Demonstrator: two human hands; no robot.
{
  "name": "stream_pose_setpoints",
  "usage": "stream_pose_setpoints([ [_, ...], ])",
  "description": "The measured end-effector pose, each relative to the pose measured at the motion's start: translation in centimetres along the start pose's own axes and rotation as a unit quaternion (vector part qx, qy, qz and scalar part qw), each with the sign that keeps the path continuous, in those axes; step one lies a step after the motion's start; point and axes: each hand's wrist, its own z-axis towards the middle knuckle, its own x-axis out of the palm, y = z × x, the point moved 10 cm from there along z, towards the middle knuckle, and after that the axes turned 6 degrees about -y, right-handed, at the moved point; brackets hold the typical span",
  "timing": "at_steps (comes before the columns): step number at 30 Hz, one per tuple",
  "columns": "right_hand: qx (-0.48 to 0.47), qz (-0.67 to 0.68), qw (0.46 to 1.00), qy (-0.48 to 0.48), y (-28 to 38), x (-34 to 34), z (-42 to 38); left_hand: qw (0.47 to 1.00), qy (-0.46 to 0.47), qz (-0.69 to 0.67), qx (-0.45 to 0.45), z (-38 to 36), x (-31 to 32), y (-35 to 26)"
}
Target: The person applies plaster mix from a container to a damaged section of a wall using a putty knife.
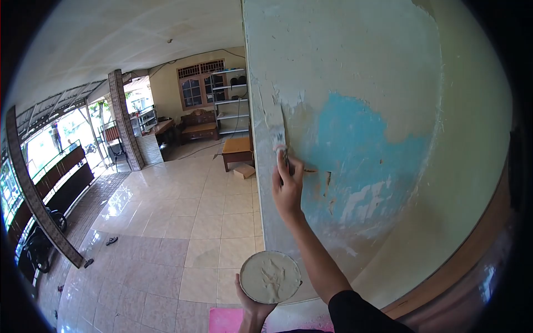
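Note:
My right hand (288, 186) is closed around a putty knife (280, 136), its blade against the left part of the wall (344, 61). Pale filler is smeared on the wall around and above the blade. A blue patch (355, 144) of older paint shows to the right of the hand, with brown chipped spots near it. Low in the view, my left hand (256, 304) holds a round container (271, 277) from below. Thick pale putty with an uneven, ridged surface fills it.
The wall's vertical edge borders a tiled floor (208, 222). A pink sheet (226, 320) lies below the container. Farther back are a wooden stool (237, 148), a bench (199, 127), metal shelves (230, 101) and a pillar (125, 119). A motorcycle (39, 250) stands at far left.

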Motion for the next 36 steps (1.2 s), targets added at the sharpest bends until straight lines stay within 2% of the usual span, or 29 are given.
stream_pose_setpoints([
  [2, 0.008, 0.024, 1.0, -0.004, -0.1, -1.0, -2.1, 0.999, -0.029, 0.017, 0.006, -0.3, 0.4, 0.0],
  [4, 0.003, 0.044, 0.999, -0.018, 0.0, -1.6, -2.1, 1.0, -0.011, 0.006, 0.0, -0.1, 0.1, 0.1],
  [10, -0.014, 0.03, 0.999, -0.042, 1.3, -0.5, 5.6, 1.0, 0.007, 0.014, -0.003, 0.2, 0.0, 0.2],
  [13, 0.001, -0.04, 0.999, -0.028, 0.4, -0.2, 3.6, 1.0, 0.001, 0.007, 0.0, -0.2, 0.5, 0.3],
  [15, 0.002, -0.032, 0.999, -0.03, 0.0, -0.7, 0.6, 1.0, -0.02, 0.021, 0.01, -0.2, -0.1, 0.2],
  [18, 0.058, 0.045, 0.997, 0.004, -1.0, -1.3, -2.6, 1.0, 0.007, 0.012, 0.001, 0.0, -0.2, 0.4],
  [21, -0.008, 0.03, 0.998, -0.05, 0.1, -2.0, 0.3, 1.0, -0.009, 0.015, 0.013, -0.1, 0.0, 0.3],
  [25, 0.003, 0.054, 0.998, -0.027, 0.7, -0.4, 5.5, 1.0, 0.004, 0.005, 0.003, 0.1, -0.4, 0.4],
  [26, 0.031, 0.033, 0.999, -0.005, 0.0, 0.3, 5.1, 1.0, 0.013, 0.001, 0.0, 0.1, -0.2, 0.5],
  [29, 0.006, -0.001, 1.0, -0.009, -0.4, -0.6, 1.4, 1.0, 0.008, 0.012, 0.011, 0.0, 0.0, 0.5],
  [32, 0.031, 0.017, 0.999, 0.002, -1.9, -2.0, -4.5, 1.0, 0.021, 0.013, 0.002, 0.2, -0.5, 0.7],
  [36, 0.028, 0.044, 0.999, -0.004, -2.2, -3.2, -4.6, 1.0, 0.001, 0.016, 0.011, 0.0, -0.3, 0.6],
])
